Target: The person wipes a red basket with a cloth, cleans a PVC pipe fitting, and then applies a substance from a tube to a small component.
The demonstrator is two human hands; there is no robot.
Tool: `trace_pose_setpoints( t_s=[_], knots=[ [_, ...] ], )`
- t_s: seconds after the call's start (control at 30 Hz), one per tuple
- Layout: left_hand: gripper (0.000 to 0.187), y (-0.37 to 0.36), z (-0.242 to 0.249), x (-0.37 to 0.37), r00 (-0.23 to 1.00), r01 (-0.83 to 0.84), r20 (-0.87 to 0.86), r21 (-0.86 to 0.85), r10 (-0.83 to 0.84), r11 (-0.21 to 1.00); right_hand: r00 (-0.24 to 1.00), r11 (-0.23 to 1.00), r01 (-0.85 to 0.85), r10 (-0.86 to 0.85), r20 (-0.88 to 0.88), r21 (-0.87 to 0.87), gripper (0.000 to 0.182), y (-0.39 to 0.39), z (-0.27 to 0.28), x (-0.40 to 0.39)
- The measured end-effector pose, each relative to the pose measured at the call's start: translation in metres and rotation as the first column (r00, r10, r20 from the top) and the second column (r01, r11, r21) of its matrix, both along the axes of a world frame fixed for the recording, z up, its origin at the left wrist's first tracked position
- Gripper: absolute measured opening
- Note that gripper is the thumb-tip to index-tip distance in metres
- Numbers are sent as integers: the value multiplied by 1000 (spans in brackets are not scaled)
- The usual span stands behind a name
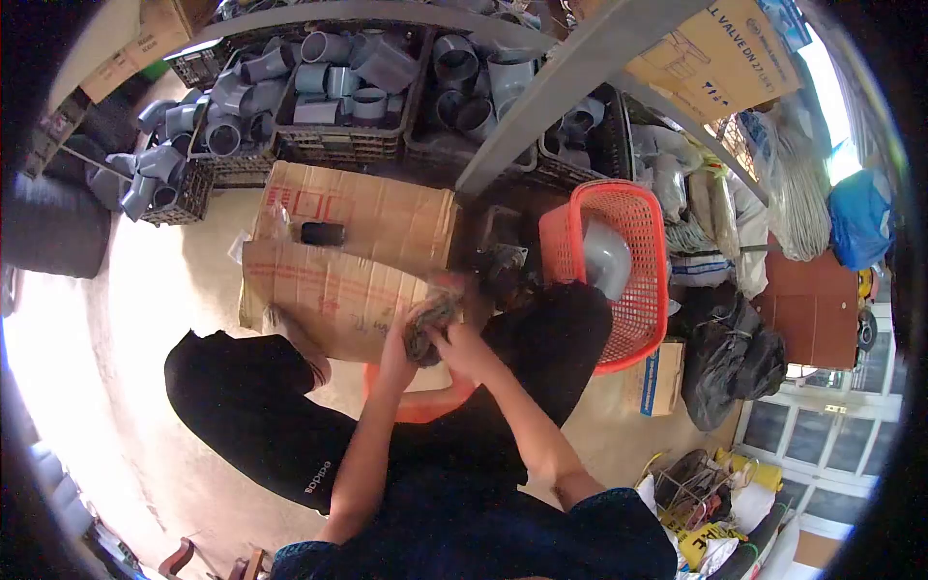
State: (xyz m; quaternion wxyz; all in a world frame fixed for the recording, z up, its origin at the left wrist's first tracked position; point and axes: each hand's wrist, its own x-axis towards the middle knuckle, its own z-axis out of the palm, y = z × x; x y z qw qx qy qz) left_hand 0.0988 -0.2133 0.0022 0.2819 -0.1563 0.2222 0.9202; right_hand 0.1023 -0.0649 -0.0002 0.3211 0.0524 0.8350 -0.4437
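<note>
Both hands meet over the right end of a flattened cardboard sheet (pixel 319 295), between the person's knees. A crumpled dark grey-brown cloth (pixel 425 338) is bunched between them. My left hand (pixel 398 338) is closed on the cloth's left side. From the right, my right hand (pixel 462 348) grips the same cloth, its fingers partly hidden in the folds. What the cloth may cover cannot be made out. On the cardboard behind lies a short black pipe piece (pixel 322 234).
Black crates (pixel 338 145) of grey pipe fittings stand at the back, below a grey metal beam (pixel 541 106). A red basket (pixel 660 280) with a large grey fitting (pixel 605 259) is by the right knee. Black bags (pixel 720 358) lie further right.
</note>
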Motion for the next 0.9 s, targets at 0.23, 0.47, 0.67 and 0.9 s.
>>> trace_pose_setpoints(
  t_s=[0.23, 0.47, 0.67, 0.9],
  knots=[
    [59, 22, 44, 4, 726, -428, -521, -853, -449, 297, 767, 578, 626, -578, 279, -524, 40, 1, 37, -29],
    [71, -1, 19, 18, 848, -276, -483, -753, -218, 597, 886, 795, 396, -463, -38, -460, 28, -10, 51, -28],
    [61, -20, 43, 22, 945, -244, -325, -780, -40, 577, 731, 904, 260, -414, -543, -339, 21, 22, 86, -41],
    [47, -94, -67, 46, 977, -213, -195, -864, 86, 457, 383, 529, 552, -848, -367, -645, 41, 216, 93, -42]
  ],
)
